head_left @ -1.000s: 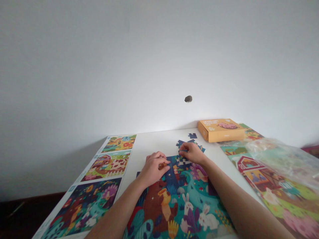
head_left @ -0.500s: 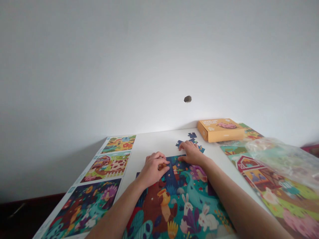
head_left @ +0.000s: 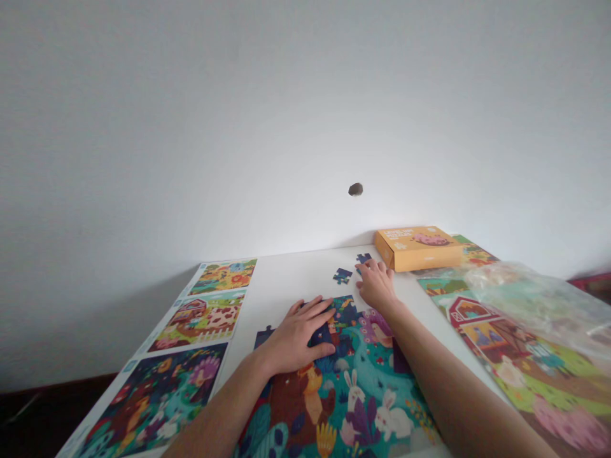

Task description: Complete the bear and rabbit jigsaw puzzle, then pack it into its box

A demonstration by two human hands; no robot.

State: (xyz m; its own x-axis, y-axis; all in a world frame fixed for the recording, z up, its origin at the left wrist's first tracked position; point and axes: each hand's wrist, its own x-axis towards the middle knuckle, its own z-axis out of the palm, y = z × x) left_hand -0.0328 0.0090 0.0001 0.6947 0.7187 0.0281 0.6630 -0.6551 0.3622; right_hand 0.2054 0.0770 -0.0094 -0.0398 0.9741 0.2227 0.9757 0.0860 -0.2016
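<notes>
My left hand (head_left: 303,334) lies flat with fingers spread over the upper left part of a jigsaw puzzle (head_left: 356,356), hiding some of it. The puzzle shows a dark night forest with a bear and white rabbits. Beyond its top edge my right hand (head_left: 377,284) is closed, thumb and fingers bent around a dark blue puzzle piece that is mostly hidden under them. A loose blue piece (head_left: 342,275) lies just left of that hand, and another loose piece (head_left: 363,258) sits behind its fingertips.
An orange puzzle box (head_left: 420,248) stands at the back right by the wall. A crumpled clear plastic bag (head_left: 539,305) lies over a farm-scene picture (head_left: 520,369) on the right. Along the left edge runs a sheet of picture panels (head_left: 193,324). The table (head_left: 286,273) is white.
My right hand has moved from the puzzle's top edge up to the loose pieces. The left hand has flattened and spread onto the puzzle. A light-patterned piece now shows at the puzzle's top edge.
</notes>
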